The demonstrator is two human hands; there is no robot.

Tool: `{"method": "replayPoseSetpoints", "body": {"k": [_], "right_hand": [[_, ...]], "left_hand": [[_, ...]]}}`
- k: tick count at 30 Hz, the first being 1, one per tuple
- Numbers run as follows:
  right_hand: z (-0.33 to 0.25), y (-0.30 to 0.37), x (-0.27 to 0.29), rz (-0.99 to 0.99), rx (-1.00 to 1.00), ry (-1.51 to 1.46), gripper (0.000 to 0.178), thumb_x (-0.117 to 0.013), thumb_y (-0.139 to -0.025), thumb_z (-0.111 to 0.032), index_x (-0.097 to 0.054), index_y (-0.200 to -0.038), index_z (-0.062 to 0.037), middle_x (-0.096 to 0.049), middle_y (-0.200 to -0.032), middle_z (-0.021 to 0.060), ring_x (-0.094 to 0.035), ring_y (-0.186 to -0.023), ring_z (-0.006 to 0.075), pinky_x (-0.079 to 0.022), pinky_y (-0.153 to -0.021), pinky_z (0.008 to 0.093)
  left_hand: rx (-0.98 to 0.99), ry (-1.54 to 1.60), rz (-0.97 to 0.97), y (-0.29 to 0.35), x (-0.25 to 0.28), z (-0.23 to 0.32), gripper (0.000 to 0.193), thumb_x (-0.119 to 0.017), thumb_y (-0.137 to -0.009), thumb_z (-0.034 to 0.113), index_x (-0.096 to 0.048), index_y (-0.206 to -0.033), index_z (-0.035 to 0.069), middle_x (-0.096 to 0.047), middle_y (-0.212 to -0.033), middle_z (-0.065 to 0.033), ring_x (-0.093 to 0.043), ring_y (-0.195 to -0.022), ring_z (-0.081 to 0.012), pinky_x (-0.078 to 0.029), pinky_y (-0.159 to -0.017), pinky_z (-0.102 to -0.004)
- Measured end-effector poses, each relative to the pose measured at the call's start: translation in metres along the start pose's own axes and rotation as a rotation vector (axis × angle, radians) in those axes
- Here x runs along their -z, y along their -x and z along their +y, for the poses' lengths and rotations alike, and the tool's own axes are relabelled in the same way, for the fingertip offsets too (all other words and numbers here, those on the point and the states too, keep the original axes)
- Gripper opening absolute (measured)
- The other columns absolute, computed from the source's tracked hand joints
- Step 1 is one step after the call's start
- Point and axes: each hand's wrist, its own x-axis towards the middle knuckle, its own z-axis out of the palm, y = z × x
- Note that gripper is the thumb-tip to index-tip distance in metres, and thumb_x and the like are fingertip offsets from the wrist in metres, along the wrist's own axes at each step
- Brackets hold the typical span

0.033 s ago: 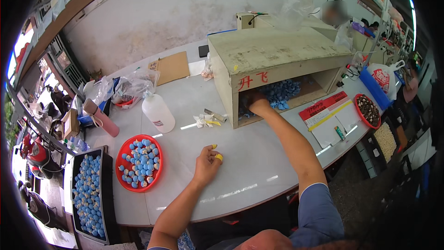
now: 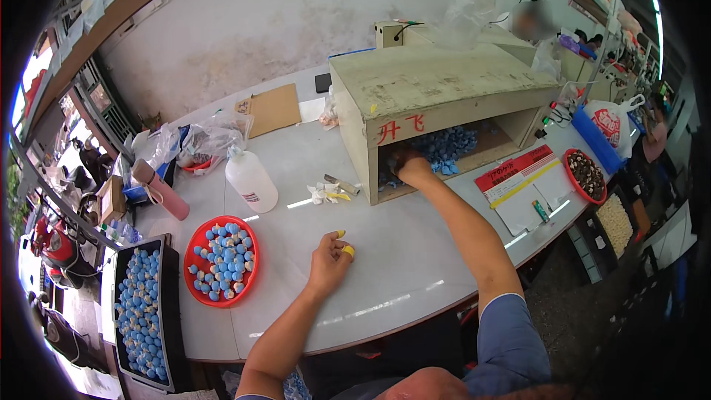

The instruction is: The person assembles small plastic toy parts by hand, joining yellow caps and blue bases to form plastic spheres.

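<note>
My right hand (image 2: 409, 163) reaches into the open front of a worn cream-coloured box (image 2: 444, 92), beside a heap of small blue pieces (image 2: 447, 150). Shadow and the heap's edge hide its fingers, so any hold there cannot be made out. Over the bare white tabletop (image 2: 385, 281) rests my left hand (image 2: 329, 261), its thumb and a finger wearing yellow covers. Those two tips are apart with nothing seen between them. Left of that hand, a red round basket (image 2: 194, 292) holds blue balls with pale patches (image 2: 225, 258).
A black crate (image 2: 169, 311) of similar balls stands at the left edge. Behind the basket are a white bottle (image 2: 252, 180) and a pink flask (image 2: 161, 190). A red-and-white sheet (image 2: 515, 170) and a red bowl of dark pieces (image 2: 586, 176) lie right of the box.
The whole view has shifted very slightly. Both hands keep their places, the right inside the box and the left over the table.
</note>
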Motion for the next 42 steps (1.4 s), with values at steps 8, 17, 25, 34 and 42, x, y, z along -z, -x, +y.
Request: {"method": "replayPoseSetpoints", "body": {"k": [8,17,25,34,42], "right_hand": [[-0.022,0.114,0.006,0.125,-0.108,-0.234,0.032,-0.071,-0.075,-0.011,-0.060,-0.105,-0.0046,-0.066,-0.094,0.0101,-0.064,-0.087,0.0311,-0.052,-0.071,0.0419],[-0.097,0.217,-0.012,0.246,0.301,-0.036,0.035,-0.072,-0.068,-0.005,-0.054,-0.098,-0.0055,-0.062,-0.094,0.0106,-0.064,-0.084,0.0308,-0.052,-0.069,0.0424],[-0.031,0.257,0.028,0.770,0.178,-0.085,0.048,-0.070,-0.072,-0.002,-0.049,-0.116,-0.0002,-0.056,-0.108,0.0195,-0.057,-0.098,0.0377,-0.048,-0.084,0.0435],[0.171,0.310,0.083,0.864,-0.830,0.158,0.055,-0.075,-0.077,-0.023,-0.050,-0.122,-0.0040,-0.043,-0.139,0.0173,-0.032,-0.136,0.0362,-0.026,-0.108,0.0544],[0.064,0.258,0.045,0.744,-0.170,-0.763,0.026,-0.062,-0.093,-0.006,-0.048,-0.113,0.0028,-0.062,-0.105,0.0096,-0.058,-0.094,0.0137,-0.047,-0.083,0.0265]], "left_hand": [[0.003,0.055,0.016,0.002,0.001,0.002,0.041,-0.059,-0.088,-0.001,-0.044,-0.126,-0.009,-0.062,-0.099,-0.0115,-0.062,-0.083,-0.0119,-0.052,-0.075,-0.0233],[-0.050,0.009,-0.109,0.015,-0.050,0.026,0.034,-0.068,-0.084,0.001,-0.049,-0.111,-0.008,-0.063,-0.103,-0.0151,-0.065,-0.093,-0.0188,-0.055,-0.079,-0.0292],[0.271,0.248,-0.175,0.018,0.016,0.038,0.028,-0.054,-0.092,0.010,-0.053,-0.117,-0.003,-0.066,-0.099,-0.0107,-0.067,-0.087,-0.0177,-0.051,-0.071,-0.0257],[0.450,0.387,-0.298,0.023,0.026,0.031,0.029,-0.056,-0.096,0.011,-0.054,-0.122,-0.001,-0.064,-0.108,-0.0111,-0.066,-0.087,-0.0164,-0.053,-0.070,-0.0218],[0.473,0.387,-0.386,0.021,0.024,0.034,0.045,-0.063,-0.091,0.011,-0.048,-0.131,-0.006,-0.062,-0.117,-0.0130,-0.066,-0.092,-0.0168,-0.051,-0.070,-0.0208]]}}
